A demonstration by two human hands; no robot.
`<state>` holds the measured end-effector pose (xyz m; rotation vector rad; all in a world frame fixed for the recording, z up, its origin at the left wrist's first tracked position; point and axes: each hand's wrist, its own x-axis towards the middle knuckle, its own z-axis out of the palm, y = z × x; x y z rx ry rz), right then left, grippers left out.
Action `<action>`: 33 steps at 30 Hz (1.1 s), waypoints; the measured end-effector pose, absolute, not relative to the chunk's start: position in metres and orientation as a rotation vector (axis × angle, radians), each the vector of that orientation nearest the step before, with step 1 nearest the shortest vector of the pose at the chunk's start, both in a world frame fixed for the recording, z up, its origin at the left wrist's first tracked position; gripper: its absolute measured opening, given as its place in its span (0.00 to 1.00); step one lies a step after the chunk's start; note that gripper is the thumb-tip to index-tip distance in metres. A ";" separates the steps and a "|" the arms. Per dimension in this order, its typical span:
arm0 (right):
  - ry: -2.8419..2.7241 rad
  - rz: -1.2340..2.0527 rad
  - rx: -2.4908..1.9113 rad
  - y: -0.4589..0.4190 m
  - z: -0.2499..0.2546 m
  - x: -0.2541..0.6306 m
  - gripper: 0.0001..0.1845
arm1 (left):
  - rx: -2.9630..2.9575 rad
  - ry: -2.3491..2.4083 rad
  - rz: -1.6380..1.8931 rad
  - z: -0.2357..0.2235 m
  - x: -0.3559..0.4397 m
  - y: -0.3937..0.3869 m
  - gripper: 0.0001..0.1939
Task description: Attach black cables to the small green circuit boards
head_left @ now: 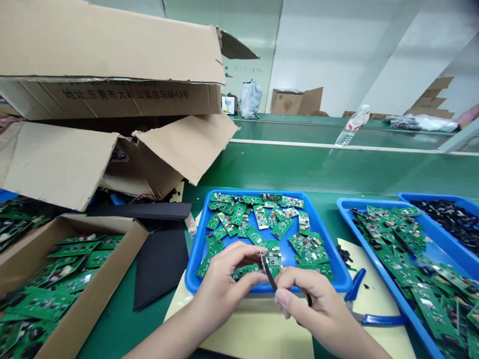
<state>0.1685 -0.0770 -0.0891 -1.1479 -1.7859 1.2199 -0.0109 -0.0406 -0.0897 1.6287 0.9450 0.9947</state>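
My left hand (224,284) and my right hand (310,304) meet over the front rim of a blue plastic tray (262,288) that holds several green circuit boards. Between my fingertips is a small green circuit board (272,264), held mainly by my left hand. A slim black tool, probably tweezers (269,271), runs past the board's left side, and my right hand seems to grip it. Part of the tool and the board are hidden by my fingers. A pale mat (258,331) lies under my hands.
An open cardboard box (90,259) of green boards and black foam sheets (160,264) lie left, under large flattened cartons (112,65). Blue-handled cutters (377,320) rest on the mat. Right stand a blue tray of boards (368,234) and one of black parts (441,209).
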 end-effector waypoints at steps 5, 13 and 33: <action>-1.694 1.208 -1.240 -0.075 -0.095 0.167 0.12 | 1.565 0.907 0.894 -0.085 -0.012 -0.043 0.13; -1.736 0.876 -1.228 -0.074 -0.098 0.167 0.11 | 1.436 0.727 0.631 -0.073 -0.013 -0.044 0.13; -2.050 0.211 -1.073 -0.071 -0.105 0.163 0.09 | 1.199 0.778 0.585 -0.082 -0.007 -0.046 0.18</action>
